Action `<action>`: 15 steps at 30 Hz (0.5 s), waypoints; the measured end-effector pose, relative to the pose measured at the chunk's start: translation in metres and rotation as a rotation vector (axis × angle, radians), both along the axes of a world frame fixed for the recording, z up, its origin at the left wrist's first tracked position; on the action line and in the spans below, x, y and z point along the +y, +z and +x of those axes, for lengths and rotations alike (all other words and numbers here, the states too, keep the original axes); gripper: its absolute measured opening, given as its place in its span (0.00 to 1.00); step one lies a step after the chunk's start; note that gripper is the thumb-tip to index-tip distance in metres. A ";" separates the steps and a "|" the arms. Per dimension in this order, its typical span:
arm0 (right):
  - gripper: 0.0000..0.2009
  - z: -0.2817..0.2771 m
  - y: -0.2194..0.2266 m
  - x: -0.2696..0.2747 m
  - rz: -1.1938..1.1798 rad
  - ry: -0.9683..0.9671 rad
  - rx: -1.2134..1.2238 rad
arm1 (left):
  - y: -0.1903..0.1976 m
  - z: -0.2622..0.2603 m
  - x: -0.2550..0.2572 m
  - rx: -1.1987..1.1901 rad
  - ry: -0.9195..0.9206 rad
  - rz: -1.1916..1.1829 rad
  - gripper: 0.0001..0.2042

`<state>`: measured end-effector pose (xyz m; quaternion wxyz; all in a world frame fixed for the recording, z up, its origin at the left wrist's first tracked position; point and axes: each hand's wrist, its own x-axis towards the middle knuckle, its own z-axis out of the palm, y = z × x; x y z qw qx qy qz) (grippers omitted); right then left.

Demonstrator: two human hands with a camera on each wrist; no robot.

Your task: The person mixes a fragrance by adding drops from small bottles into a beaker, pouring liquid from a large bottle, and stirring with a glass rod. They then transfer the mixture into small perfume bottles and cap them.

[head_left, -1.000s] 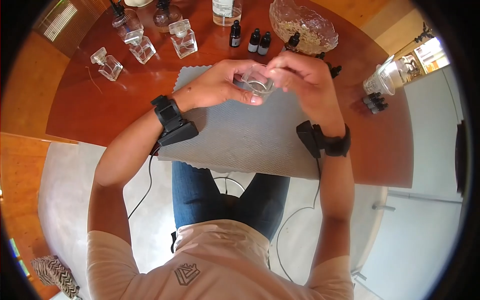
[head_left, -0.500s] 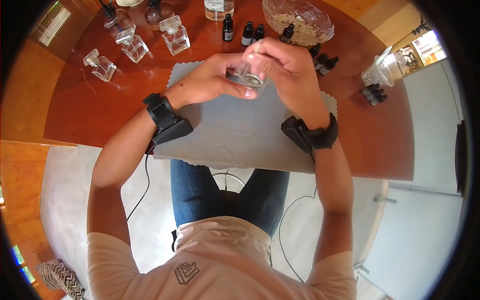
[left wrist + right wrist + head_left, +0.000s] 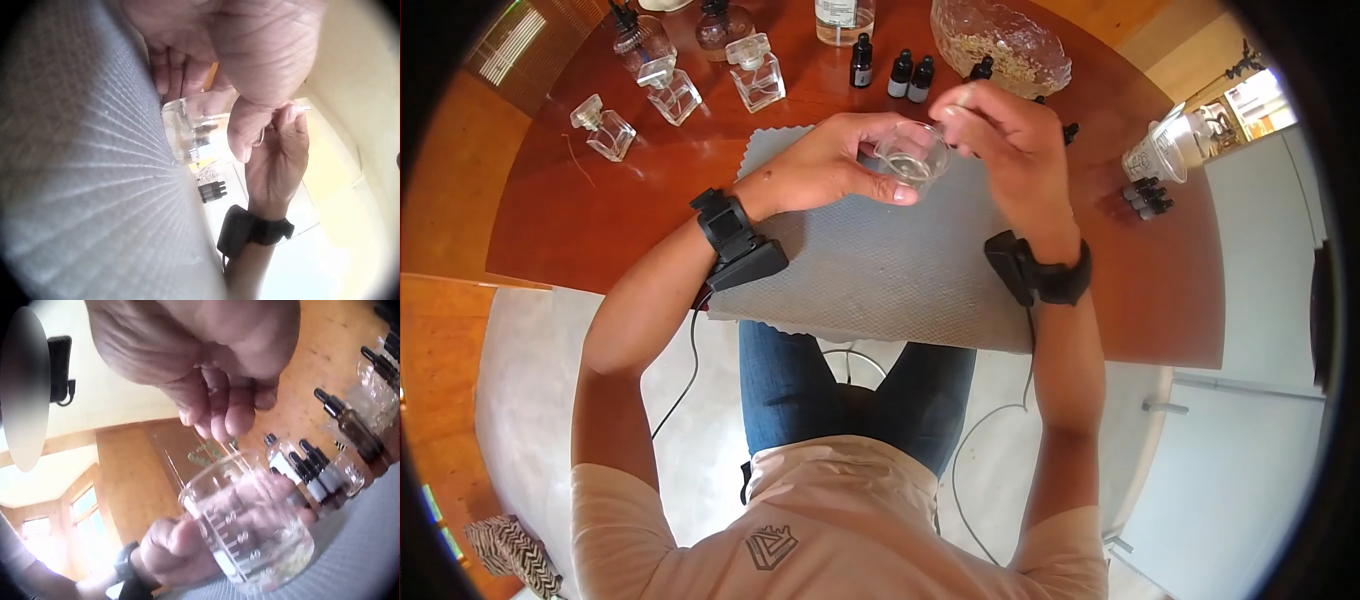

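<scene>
The left hand (image 3: 830, 165) grips a small clear glass beaker (image 3: 913, 163) between thumb and fingers, above the grey mat. In the right wrist view the beaker (image 3: 253, 540) has white graduation marks and a little clear liquid at its bottom. Beside and above its rim is the right hand (image 3: 1015, 145), fingers bent together. The left wrist view shows a thin pale tip (image 3: 304, 109) poking out between the right hand's (image 3: 275, 159) thumb and fingers; the rest of that thin item is hard to make out.
A grey textured mat (image 3: 870, 260) lies on the red-brown table (image 3: 1150, 300). Square glass bottles (image 3: 758, 80) stand at the back left. Small black-capped bottles (image 3: 900, 75), a larger labelled bottle (image 3: 840, 20) and a glass bowl (image 3: 1000, 50) are behind the hands. A plastic cup (image 3: 1155, 155) stands right.
The right hand dipped over the beaker half a second ago and has since moved back to the right, off its rim. The beaker, tilted earlier, shows its open top more fully.
</scene>
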<state>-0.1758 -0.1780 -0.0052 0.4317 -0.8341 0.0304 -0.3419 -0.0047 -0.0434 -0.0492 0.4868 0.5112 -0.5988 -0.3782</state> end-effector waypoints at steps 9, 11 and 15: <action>0.07 0.009 -0.011 0.003 0.053 0.022 -0.026 | 0.000 0.001 0.001 0.040 -0.002 0.068 0.27; 0.06 -0.002 0.000 -0.003 0.123 -0.041 0.058 | -0.001 0.000 0.000 -0.005 0.010 0.034 0.27; 0.06 -0.002 0.009 0.006 0.101 0.187 0.129 | 0.002 0.002 0.004 0.046 -0.012 0.104 0.27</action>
